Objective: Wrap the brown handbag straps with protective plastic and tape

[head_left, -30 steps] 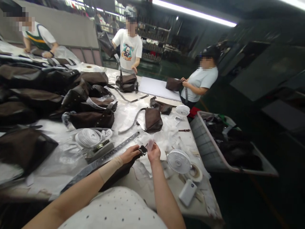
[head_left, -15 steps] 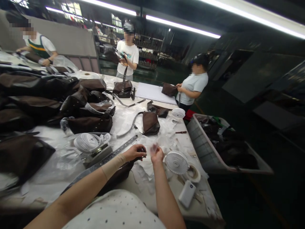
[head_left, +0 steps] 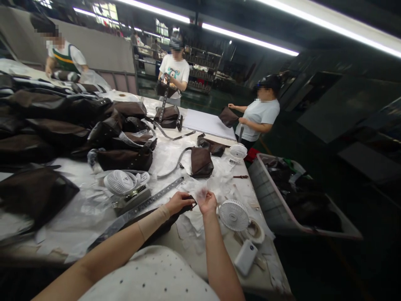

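Observation:
My left hand (head_left: 178,203) is closed on the end of a dark strap (head_left: 191,200), which seems to belong to the dark brown bag (head_left: 163,225) lying partly under my left forearm. Just right of it, my right hand (head_left: 208,205) pinches a thin, clear plastic wrap (head_left: 200,193) near the strap end. A studded strap (head_left: 159,194) in plastic runs diagonally behind my left wrist. Beyond my hands lies a small brown bag (head_left: 201,162) with its strap curved to the left. The underside of the held bag is hidden by my arm and body.
White fans stand right (head_left: 233,215) and left (head_left: 120,182), the left one beside a tape dispenser (head_left: 133,200). A tape roll (head_left: 255,232) and white phone (head_left: 246,257) lie near the right edge. Many brown bags (head_left: 59,131) fill the left. A bin (head_left: 272,196) stands right; three co-workers stand around.
My left hand has shifted slightly, showing more of the strap end, and the clear wrap has moved a little. The co-worker at right has spread their hands on a brown piece. The view has shifted slightly.

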The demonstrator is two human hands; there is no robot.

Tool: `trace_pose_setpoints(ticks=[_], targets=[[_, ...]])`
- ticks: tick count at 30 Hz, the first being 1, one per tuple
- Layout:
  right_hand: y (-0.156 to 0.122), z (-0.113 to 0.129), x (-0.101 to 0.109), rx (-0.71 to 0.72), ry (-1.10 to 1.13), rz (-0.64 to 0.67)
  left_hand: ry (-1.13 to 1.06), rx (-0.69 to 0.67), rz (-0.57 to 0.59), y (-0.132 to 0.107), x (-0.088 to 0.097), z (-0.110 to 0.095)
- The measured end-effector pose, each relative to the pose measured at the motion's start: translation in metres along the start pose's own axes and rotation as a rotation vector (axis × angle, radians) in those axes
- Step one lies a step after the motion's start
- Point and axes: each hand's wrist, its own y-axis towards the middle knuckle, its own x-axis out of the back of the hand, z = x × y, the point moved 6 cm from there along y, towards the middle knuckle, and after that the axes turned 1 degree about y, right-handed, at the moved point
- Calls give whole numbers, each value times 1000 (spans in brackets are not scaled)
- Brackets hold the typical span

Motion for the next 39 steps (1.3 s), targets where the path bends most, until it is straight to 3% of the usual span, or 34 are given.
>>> trace_pose_setpoints(ticks=[7,12,24,33,39], targets=[[-4,-5,-2,-7,-10,-32,-13,-151,-171,-12,5,-13],[-5,-6,-3,35,-24,-73,-24,-157,-246,-14,9,-10],[-22,-5,-15,277,-14,-183,-41,-132,-240,-15,7,-7],[-44,5,-40,599,-334,-107,38,-139,-110,-18,3,-10],[-55,1,-49,614,-412,-48,108,-205,-252,-14,17,1]])
